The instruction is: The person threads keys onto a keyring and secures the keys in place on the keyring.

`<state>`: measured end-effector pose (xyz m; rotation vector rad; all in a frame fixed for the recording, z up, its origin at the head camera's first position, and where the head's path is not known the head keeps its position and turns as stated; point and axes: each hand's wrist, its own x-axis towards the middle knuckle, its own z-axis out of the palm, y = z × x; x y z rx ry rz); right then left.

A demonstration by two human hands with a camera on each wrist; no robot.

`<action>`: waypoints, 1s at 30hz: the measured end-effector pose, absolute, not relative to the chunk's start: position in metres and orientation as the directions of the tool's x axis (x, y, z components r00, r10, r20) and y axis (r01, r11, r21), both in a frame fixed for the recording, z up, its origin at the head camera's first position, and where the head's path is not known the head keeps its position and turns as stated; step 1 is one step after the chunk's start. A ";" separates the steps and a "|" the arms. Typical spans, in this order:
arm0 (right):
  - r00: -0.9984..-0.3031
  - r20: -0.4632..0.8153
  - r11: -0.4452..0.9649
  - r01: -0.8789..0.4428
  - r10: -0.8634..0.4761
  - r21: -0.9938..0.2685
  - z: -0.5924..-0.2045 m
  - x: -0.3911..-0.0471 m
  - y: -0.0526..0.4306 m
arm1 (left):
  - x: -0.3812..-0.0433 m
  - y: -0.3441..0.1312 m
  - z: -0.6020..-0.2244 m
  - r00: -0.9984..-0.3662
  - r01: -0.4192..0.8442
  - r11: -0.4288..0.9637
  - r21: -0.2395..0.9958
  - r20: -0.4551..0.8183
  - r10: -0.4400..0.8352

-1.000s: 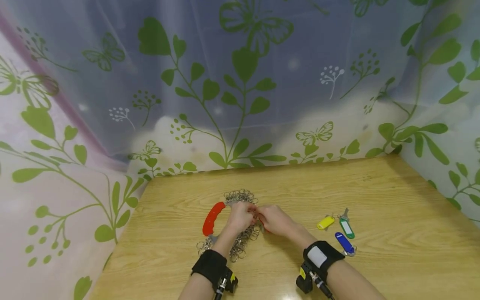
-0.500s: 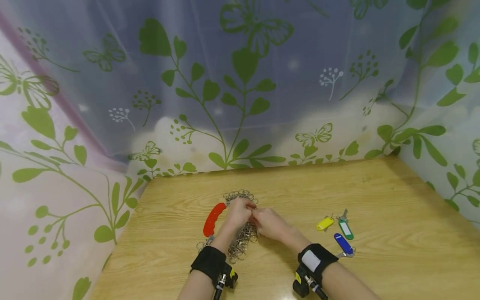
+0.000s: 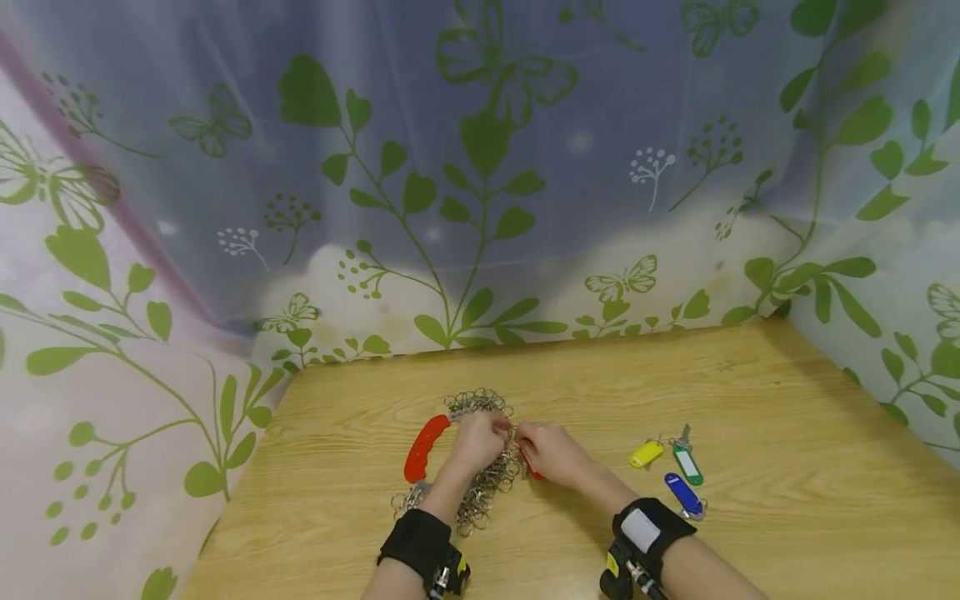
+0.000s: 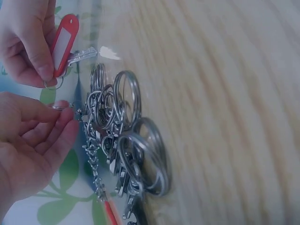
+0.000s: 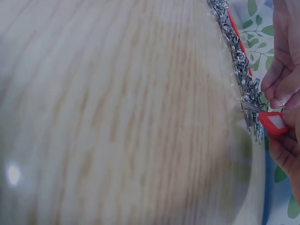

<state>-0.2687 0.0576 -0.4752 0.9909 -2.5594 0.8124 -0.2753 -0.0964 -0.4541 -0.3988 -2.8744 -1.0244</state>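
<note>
A large key ring holder with a red handle [image 3: 426,448] lies on the table, its curve hung with several metal rings [image 3: 487,487]. My left hand [image 3: 477,442] is over the holder and, in the left wrist view, pinches a small ring [image 4: 58,108] between thumb and finger beside the bunch. Close to its right, my right hand [image 3: 552,450] pinches the ring end of a red key tag [image 4: 64,46]. A silver key [image 4: 83,55] hangs from that tag's ring. The right wrist view shows the tag's thin ring [image 5: 275,101] between the two hands' fingertips.
To the right on the wooden table [image 3: 750,392] lie a yellow key tag [image 3: 647,454], a green key tag [image 3: 687,465] with a key, and a blue key tag [image 3: 684,494]. A leaf-patterned curtain [image 3: 420,167] surrounds the table.
My hands met at the holder half a second ago, with the red tag hidden. Now the right hand has drawn back slightly to the right and the tag shows again.
</note>
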 end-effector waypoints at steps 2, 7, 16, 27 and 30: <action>-0.728 0.438 0.599 -0.685 -0.528 -0.415 -0.476 -0.269 0.058 | -0.274 -0.096 -0.454 -0.967 0.252 0.732 0.633 0.133 0.218; -0.706 0.466 0.576 -0.706 -0.533 -0.411 -0.480 -0.268 0.054 | -0.272 -0.097 -0.458 -0.973 0.215 0.685 0.696 0.096 0.208; -0.726 0.472 0.594 -0.685 -0.500 -0.423 -0.477 -0.267 0.057 | -0.269 -0.104 -0.458 -0.904 0.411 0.785 0.464 0.095 0.417; -0.759 0.445 0.604 -0.649 -0.476 -0.461 -0.472 -0.270 0.072 | -0.270 -0.101 -0.468 -0.817 0.549 0.836 0.008 0.215 0.535; -0.760 0.439 0.604 -0.648 -0.479 -0.464 -0.473 -0.270 0.075 | -0.271 -0.099 -0.468 -0.814 0.550 0.834 -0.034 0.200 0.545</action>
